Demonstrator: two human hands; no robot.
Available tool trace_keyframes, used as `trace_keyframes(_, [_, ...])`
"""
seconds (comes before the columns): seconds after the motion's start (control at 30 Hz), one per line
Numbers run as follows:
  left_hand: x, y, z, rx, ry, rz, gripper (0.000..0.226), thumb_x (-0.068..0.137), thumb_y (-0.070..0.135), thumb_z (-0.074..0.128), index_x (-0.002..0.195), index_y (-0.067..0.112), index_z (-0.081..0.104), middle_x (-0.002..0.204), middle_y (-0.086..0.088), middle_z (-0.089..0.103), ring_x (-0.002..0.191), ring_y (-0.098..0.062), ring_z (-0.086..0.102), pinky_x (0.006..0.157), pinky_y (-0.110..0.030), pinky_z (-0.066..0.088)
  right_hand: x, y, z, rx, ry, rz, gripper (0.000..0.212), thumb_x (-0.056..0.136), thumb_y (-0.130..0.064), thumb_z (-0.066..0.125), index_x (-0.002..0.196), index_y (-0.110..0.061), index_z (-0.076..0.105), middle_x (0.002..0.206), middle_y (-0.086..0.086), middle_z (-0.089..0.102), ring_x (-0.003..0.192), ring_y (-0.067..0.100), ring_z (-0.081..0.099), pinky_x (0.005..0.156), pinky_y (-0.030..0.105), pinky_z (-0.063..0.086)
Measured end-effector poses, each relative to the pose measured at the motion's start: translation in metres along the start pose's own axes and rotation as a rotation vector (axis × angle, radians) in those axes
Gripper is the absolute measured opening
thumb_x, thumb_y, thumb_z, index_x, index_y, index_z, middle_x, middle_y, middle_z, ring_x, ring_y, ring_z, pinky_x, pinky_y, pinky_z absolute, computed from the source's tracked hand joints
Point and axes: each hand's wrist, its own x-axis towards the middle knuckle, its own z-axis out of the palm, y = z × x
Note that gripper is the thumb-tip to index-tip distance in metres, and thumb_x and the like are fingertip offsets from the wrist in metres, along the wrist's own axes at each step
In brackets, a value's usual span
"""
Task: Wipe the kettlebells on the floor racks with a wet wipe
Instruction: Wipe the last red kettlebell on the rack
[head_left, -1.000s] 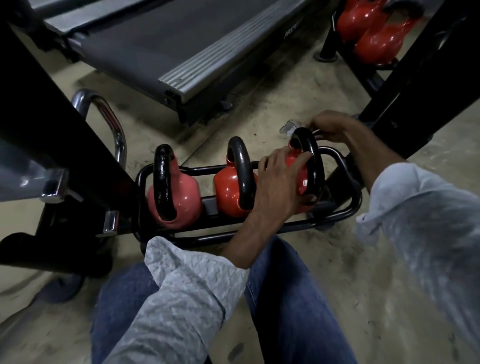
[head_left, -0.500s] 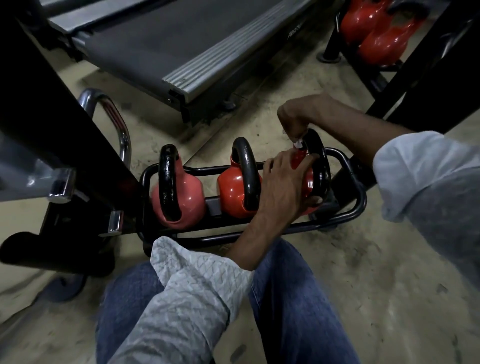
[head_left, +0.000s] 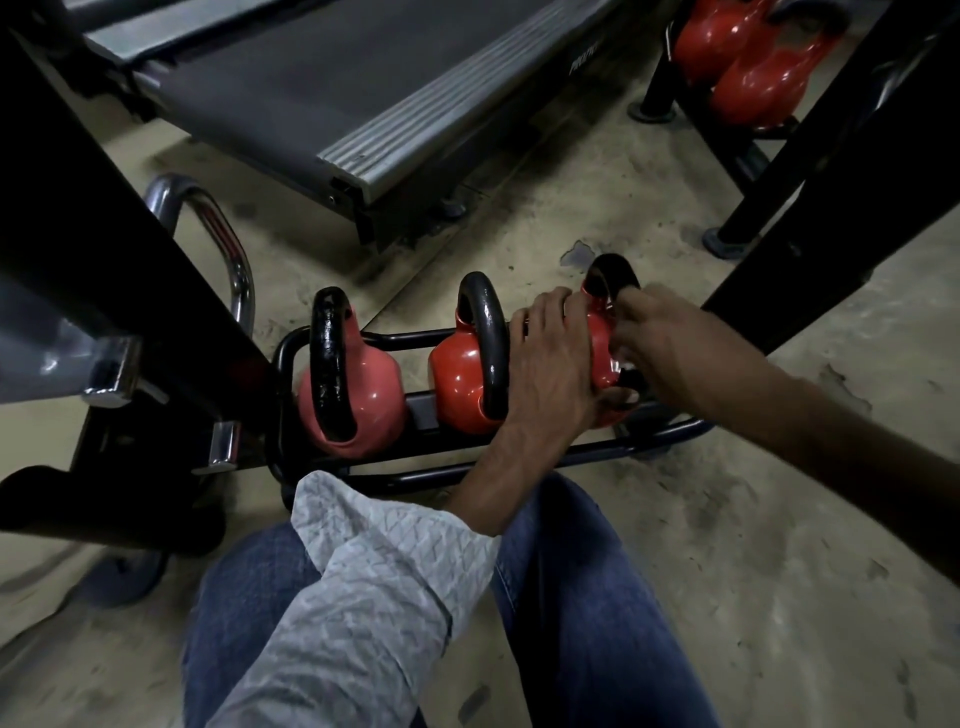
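Note:
Three red kettlebells with black handles stand in a low black floor rack (head_left: 670, 431): a left kettlebell (head_left: 363, 395), a middle kettlebell (head_left: 457, 379) and a right kettlebell (head_left: 600, 338). My left hand (head_left: 550, 364) clasps the right kettlebell's body from the near left, thumb underneath. My right hand (head_left: 670, 348) presses against that kettlebell's right side below the handle, fingers curled and blurred. The wet wipe is hidden under those fingers.
A treadmill deck (head_left: 363, 78) lies beyond the rack. A black machine frame (head_left: 104, 234) with a chrome handle (head_left: 228, 244) crowds the left. Slanted black posts (head_left: 831, 208) stand at the right, with more red kettlebells (head_left: 753, 78) on a rack behind them. My knees (head_left: 571, 597) are in front.
My right hand moved from above the right kettlebell's handle, where it pinched a small white piece, down to the bell's right side. My left hand stayed on the body.

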Motion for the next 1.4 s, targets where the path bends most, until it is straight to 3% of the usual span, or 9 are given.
trace_keyframes(0.1, [0.0,0.001,-0.001,-0.004,0.012,0.008,0.108,0.058,0.071,0.081,0.14,0.012,0.042,0.141,-0.008,0.048,0.128,-0.026,0.046,0.108,-0.04,0.029,-0.024,-0.006,-0.003,0.131,0.097,0.017,0.021,0.075,-0.013,0.079,0.094,-0.017,0.073,0.104,0.005,0.053,0.097,0.025,0.05,0.071,0.041,0.052])
trace_keyframes(0.3, [0.001,0.002,-0.001,-0.001,0.003,-0.011,0.109,0.054,0.07,0.083,0.14,0.015,0.043,0.141,-0.006,0.049,0.13,-0.025,0.046,0.109,-0.041,0.03,0.035,0.028,-0.015,0.439,0.278,0.18,0.013,0.091,-0.014,0.068,0.097,-0.014,0.079,0.103,0.009,0.058,0.093,0.025,0.058,0.076,0.026,0.038])
trace_keyframes(0.5, [0.003,0.002,-0.003,-0.039,-0.015,-0.005,0.116,0.053,0.065,0.087,0.147,0.02,0.038,0.146,-0.007,0.045,0.134,-0.025,0.042,0.111,-0.042,0.027,0.091,0.06,-0.003,1.013,0.196,0.445,0.011,0.093,-0.009,0.066,0.096,-0.016,0.075,0.063,-0.018,0.068,0.058,-0.011,0.061,0.069,0.015,0.047])
trace_keyframes(0.6, [0.004,0.004,-0.005,-0.047,-0.023,0.017,0.12,0.052,0.062,0.089,0.152,0.023,0.034,0.148,-0.008,0.043,0.136,-0.026,0.04,0.112,-0.043,0.026,0.091,0.06,0.025,1.441,0.173,0.687,0.011,0.084,-0.024,0.079,0.087,-0.013,0.08,0.085,0.004,0.077,0.075,0.011,0.071,0.072,0.033,0.055])
trace_keyframes(0.7, [0.006,0.003,-0.005,-0.085,-0.056,0.021,0.124,0.053,0.06,0.091,0.155,0.024,0.03,0.151,-0.009,0.04,0.139,-0.026,0.038,0.114,-0.043,0.024,0.085,0.052,0.045,1.6,0.308,0.794,0.008,0.087,-0.018,0.075,0.083,-0.011,0.078,0.074,0.001,0.075,0.076,0.022,0.066,0.069,0.033,0.05])
trace_keyframes(0.87, [0.008,0.001,-0.005,-0.149,-0.095,0.015,0.126,0.053,0.056,0.092,0.156,0.023,0.028,0.153,-0.009,0.038,0.14,-0.027,0.037,0.114,-0.045,0.024,0.048,0.03,0.038,1.55,0.574,0.709,0.016,0.087,-0.027,0.076,0.099,-0.018,0.08,0.098,0.004,0.078,0.089,0.02,0.072,0.078,0.034,0.059])
trace_keyframes(1.03, [0.011,0.0,-0.007,-0.201,-0.158,0.039,0.121,0.055,0.05,0.092,0.156,0.026,0.029,0.156,-0.011,0.034,0.141,-0.028,0.036,0.114,-0.046,0.024,-0.011,-0.013,0.034,1.221,0.786,0.609,0.014,0.091,-0.018,0.074,0.104,-0.014,0.078,0.101,0.001,0.072,0.092,0.007,0.071,0.081,0.019,0.054])
trace_keyframes(1.2, [0.014,-0.003,-0.009,-0.201,-0.244,0.078,0.115,0.062,0.039,0.091,0.157,0.023,0.029,0.158,-0.017,0.03,0.143,-0.032,0.034,0.114,-0.048,0.022,-0.041,-0.033,0.041,0.731,0.796,0.407,0.017,0.089,-0.009,0.076,0.106,-0.007,0.078,0.1,0.008,0.06,0.091,0.013,0.059,0.082,0.016,0.045])
trace_keyframes(1.4, [0.015,-0.003,-0.013,-0.168,-0.284,0.102,0.103,0.075,0.024,0.081,0.159,0.021,0.022,0.161,-0.021,0.022,0.147,-0.035,0.027,0.118,-0.049,0.018,-0.056,-0.055,0.065,0.404,0.768,0.229,0.01,0.095,-0.006,0.067,0.096,0.0,0.075,0.09,0.012,0.057,0.08,0.028,0.055,0.067,0.037,0.047])
